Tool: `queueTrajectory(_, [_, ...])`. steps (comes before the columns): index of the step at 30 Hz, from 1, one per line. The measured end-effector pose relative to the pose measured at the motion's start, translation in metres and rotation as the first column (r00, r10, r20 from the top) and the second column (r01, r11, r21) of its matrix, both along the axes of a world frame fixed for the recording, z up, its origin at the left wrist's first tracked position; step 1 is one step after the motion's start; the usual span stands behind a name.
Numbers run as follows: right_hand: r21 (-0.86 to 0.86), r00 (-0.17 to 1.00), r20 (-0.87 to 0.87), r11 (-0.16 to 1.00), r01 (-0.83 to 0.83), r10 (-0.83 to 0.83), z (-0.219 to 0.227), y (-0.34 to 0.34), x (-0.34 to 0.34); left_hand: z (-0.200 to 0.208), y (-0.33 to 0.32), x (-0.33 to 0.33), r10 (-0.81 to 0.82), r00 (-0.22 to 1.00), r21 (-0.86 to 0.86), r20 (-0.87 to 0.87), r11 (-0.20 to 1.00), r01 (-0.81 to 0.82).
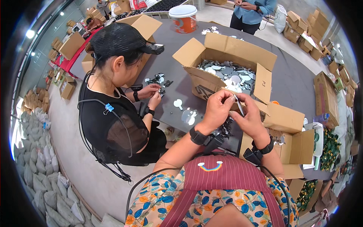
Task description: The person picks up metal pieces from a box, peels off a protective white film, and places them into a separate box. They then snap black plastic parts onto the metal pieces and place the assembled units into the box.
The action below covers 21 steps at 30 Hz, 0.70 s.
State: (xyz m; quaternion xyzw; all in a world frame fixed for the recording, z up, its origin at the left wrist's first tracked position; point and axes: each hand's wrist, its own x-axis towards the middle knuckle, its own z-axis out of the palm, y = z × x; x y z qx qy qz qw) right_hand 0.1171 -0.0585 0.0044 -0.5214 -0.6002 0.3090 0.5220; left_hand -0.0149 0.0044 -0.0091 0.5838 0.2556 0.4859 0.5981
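In the head view, the person's left hand (220,109) is pinching the upper end of a thin, flat, pale grey-white piece (239,106) between thumb and fingertips. The right hand (249,118) is curving round the other side, its thumb and fingers also pinching the piece; exact contact points are partly hiding behind the fingers. The piece is sitting between the two hands, in front of a large open brown cardboard box (239,49), which is holding many flat grey and white pieces (227,71). A heap of small black parts (225,129) is lying on the dark grey table (166,109) below the hands. A smaller open cardboard box (301,146) is standing beside the right wrist. To the left, a co-worker in a black cap (117,38) is bringing both hands (153,96) together over the table.
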Motion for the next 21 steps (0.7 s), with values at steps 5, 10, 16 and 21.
queueTrajectory(5, [0.229,0.921,0.344,0.967,0.108,-0.185,0.001,-0.004,-0.004,-0.005,-0.002,0.002,-0.049,0.999,0.007,0.007,0.999,0.048])
queueTrajectory(10, [0.426,0.883,0.347,0.892,0.151,-0.315,-0.001,-0.005,-0.007,0.002,-0.008,-0.002,-0.099,0.995,-0.039,0.013,0.994,0.099])
queueTrajectory(16, [-0.107,0.691,-0.719,0.994,-0.008,-0.072,0.000,-0.017,0.007,-0.007,-0.001,-0.011,-0.132,0.940,0.129,-0.314,0.975,0.180])
queueTrajectory(21, [-0.096,0.495,-0.869,0.982,-0.160,-0.004,-0.003,-0.021,0.011,0.015,-0.007,0.013,0.005,0.998,0.267,-0.055,0.964,0.010])
